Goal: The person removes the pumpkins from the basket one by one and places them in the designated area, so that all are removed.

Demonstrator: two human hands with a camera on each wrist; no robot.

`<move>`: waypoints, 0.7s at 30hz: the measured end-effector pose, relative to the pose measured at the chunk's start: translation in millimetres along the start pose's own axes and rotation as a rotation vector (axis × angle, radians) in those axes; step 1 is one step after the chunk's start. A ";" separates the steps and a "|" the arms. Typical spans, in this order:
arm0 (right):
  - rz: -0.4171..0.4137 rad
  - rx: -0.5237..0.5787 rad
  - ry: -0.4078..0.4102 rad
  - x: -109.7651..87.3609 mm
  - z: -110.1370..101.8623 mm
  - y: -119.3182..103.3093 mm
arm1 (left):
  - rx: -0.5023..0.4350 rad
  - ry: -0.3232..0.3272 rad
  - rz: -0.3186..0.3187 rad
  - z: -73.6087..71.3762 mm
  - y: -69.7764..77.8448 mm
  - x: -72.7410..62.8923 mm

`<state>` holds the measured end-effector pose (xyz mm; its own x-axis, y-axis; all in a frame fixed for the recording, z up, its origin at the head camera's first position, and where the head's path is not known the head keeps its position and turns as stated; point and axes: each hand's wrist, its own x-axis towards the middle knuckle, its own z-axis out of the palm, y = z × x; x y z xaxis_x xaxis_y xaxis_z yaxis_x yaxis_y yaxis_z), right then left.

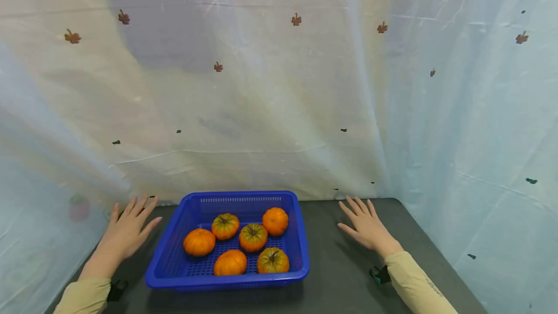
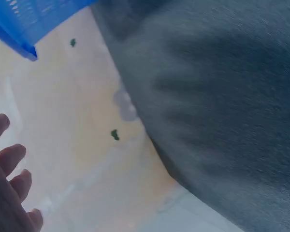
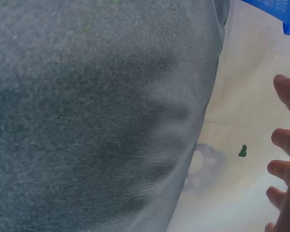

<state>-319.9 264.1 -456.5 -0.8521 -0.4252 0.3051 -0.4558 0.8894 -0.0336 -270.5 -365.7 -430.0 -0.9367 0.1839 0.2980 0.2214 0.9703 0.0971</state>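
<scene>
A blue plastic basket [image 1: 226, 282] with slotted walls stands on the dark grey table, between the two hands. Several small orange pumpkins [image 1: 199, 242] lie inside it, some with greenish tops like the one [image 1: 272, 260] at the front right. To the left of the basket is my left hand [image 1: 131, 229], palm down with fingers spread, holding nothing. My right hand [image 1: 366, 224] is right of the basket, its fingers also spread and nothing in them. Both wrist views show fingertips apart from the basket, whose blue corner appears at the top.
The grey cloth-covered table [image 1: 331, 275] ends at a pale printed curtain [image 1: 270, 110] behind it. More curtain hangs along the left and right sides. A dark strap [image 1: 380, 275] shows under the right wrist.
</scene>
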 end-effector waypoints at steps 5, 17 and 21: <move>-0.023 0.117 0.026 8.5 -3.7 1.7 | -0.131 0.013 -0.017 -11.8 6.8 2.5; 0.043 0.617 0.078 17.5 -23.0 -2.4 | -0.374 -0.159 -0.034 -29.6 17.9 5.0; 0.087 0.717 0.060 18.9 -30.1 -8.1 | -0.428 -0.199 -0.038 -33.5 18.4 3.8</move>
<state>-324.5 253.9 -421.8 -0.8868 -0.3293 0.3242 -0.4610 0.5822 -0.6697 -260.9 -352.4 -395.3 -0.9708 0.2164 0.1031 0.2387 0.8329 0.4993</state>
